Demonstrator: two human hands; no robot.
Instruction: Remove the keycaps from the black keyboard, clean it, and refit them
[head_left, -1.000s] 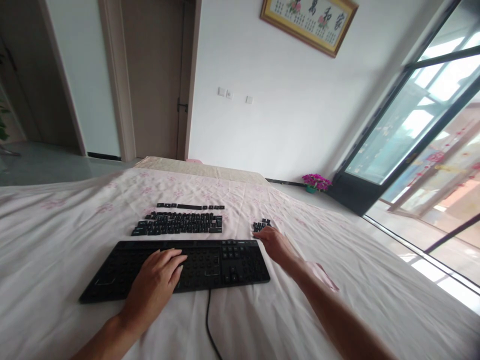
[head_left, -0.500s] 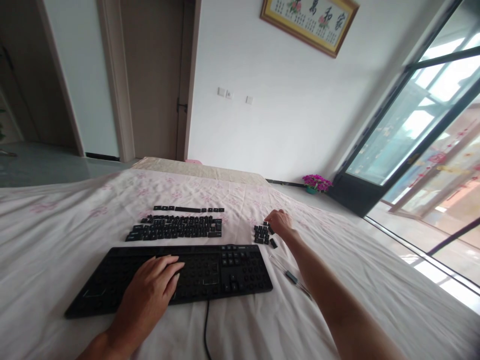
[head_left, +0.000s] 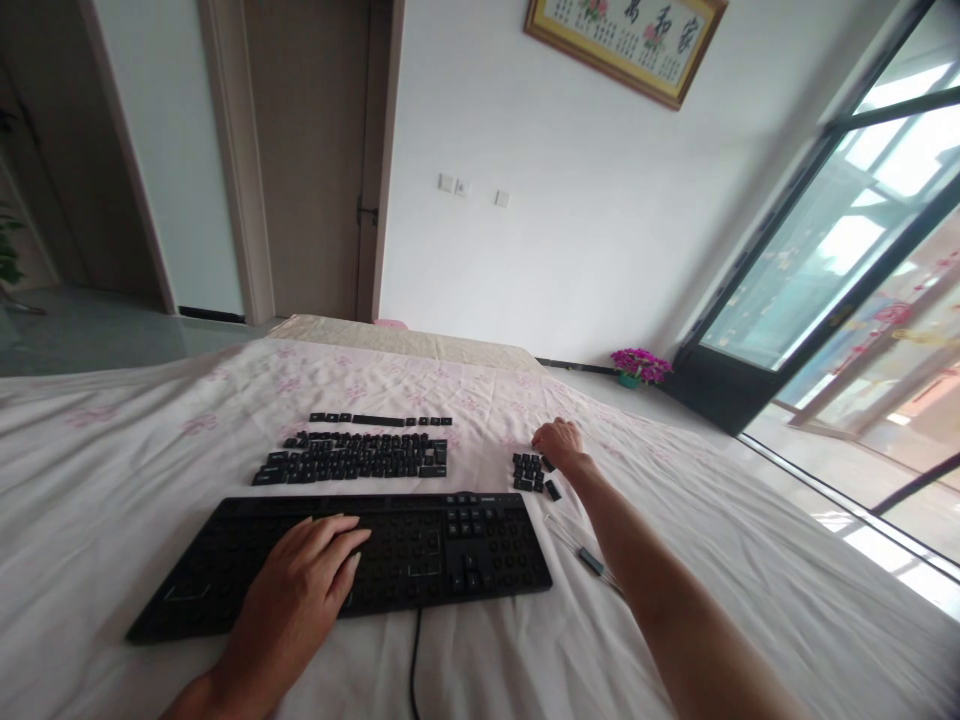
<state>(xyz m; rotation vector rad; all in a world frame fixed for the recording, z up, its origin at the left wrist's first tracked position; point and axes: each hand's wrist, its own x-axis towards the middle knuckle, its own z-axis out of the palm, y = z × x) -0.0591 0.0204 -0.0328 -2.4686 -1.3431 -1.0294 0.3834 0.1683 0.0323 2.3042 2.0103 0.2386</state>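
A black keyboard [head_left: 465, 545] with most of its keycaps off lies on a pale floral sheet [head_left: 112, 480]. My left hand [head_left: 300, 590] rests flat on its middle, fingers spread a little, holding nothing. The loose keycaps [head_left: 352, 455] are laid out in rows just beyond it, with a thin row of keycaps [head_left: 379, 420] further back. My right hand [head_left: 559, 442] is stretched out to the far end of a small cluster of keycaps [head_left: 529, 472] right of the keyboard. Its fingers curl down onto them and the fingertips are hidden.
A thin clear tool with a dark end [head_left: 589, 560] lies on the sheet beside my right forearm. The keyboard cable [head_left: 412, 660] runs toward me. Beyond the bed are a pot of purple flowers [head_left: 634, 365], a glass sliding door [head_left: 840, 260] and a wooden door [head_left: 307, 160].
My right hand left the keyboard's right end and reached out to the far side of the small keycap cluster, where it stays. The left hand has hardly shifted on the keyboard.
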